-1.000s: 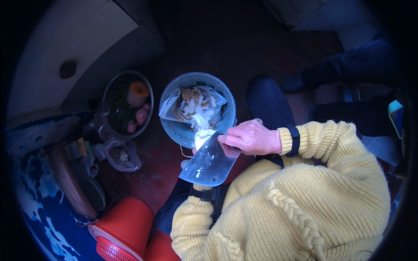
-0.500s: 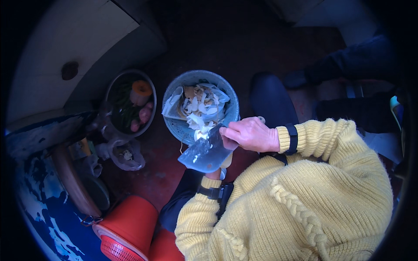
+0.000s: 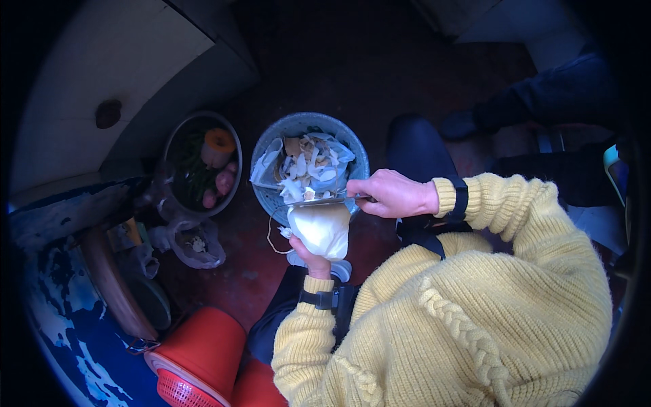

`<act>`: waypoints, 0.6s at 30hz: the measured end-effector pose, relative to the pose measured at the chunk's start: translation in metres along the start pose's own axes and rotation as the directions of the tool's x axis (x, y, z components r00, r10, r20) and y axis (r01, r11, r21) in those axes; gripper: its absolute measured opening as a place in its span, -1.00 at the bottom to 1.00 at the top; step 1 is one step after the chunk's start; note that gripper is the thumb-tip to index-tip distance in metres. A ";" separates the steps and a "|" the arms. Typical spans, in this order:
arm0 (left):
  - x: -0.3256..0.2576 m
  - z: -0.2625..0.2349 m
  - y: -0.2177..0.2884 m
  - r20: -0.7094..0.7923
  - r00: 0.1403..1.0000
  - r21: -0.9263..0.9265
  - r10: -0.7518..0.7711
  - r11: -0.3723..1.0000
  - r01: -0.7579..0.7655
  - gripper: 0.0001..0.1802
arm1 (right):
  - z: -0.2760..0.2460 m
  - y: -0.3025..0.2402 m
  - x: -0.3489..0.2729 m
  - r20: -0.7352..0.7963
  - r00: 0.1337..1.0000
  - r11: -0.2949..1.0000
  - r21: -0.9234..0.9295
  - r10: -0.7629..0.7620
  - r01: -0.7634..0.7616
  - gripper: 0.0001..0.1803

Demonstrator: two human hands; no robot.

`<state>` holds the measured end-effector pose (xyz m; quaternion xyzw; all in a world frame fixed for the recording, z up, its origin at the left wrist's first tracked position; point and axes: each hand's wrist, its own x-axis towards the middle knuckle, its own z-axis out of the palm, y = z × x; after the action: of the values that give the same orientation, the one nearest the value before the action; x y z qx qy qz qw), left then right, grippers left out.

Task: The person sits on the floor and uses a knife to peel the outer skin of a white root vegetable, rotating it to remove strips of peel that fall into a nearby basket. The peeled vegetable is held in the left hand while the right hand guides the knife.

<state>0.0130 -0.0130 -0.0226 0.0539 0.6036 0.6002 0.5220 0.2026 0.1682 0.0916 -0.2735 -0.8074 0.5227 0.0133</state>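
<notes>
My left hand (image 3: 310,258) cups a large, pale, peeled vegetable (image 3: 322,230), perhaps a root, from below and the left. My right hand (image 3: 395,194) grips the handle of a cleaver (image 3: 324,202), whose blade is seen nearly edge-on along the far top of the vegetable. Just beyond both hands is a blue speckled bucket (image 3: 363,159). White peelings (image 3: 310,165) and a crumpled clear bag lie inside it. Whitish scraps sit close to the blade at the bucket's near side. Most of my left fingers are hidden behind the vegetable.
Left of the bucket stands a metal basin (image 3: 235,131) holding greens, an orange cut vegetable and pinkish roots. A clear plastic bag (image 3: 200,245) lies nearer. Red plastic tubs (image 3: 207,342) are at lower left. Another person's dark-clothed leg (image 3: 542,95) extends in at upper right.
The cleaver has turned from showing its broad face to nearly edge-on, uncovering the pale vegetable and my left hand. My right hand has shifted slightly away from me.
</notes>
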 end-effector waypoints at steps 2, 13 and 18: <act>-0.001 0.000 -0.001 -0.027 0.997 -0.134 -0.074 0.989 0.070 -0.21 | -0.008 0.001 0.003 0.029 0.999 0.996 0.082 -0.029 0.026 -0.79; 0.002 0.000 -0.002 -0.020 0.998 -0.066 -0.060 0.996 0.059 -0.23 | -0.013 -0.006 0.002 0.022 0.999 0.982 0.184 0.030 -0.034 -0.78; -0.003 0.002 0.006 0.069 0.996 0.029 0.058 0.998 -0.060 -0.34 | -0.012 -0.011 0.000 0.003 1.000 0.999 0.042 0.000 0.000 -0.82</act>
<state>0.0124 -0.0118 -0.0159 0.1004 0.5927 0.6038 0.5235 0.2011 0.1748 0.1062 -0.2725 -0.7962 0.5400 0.0180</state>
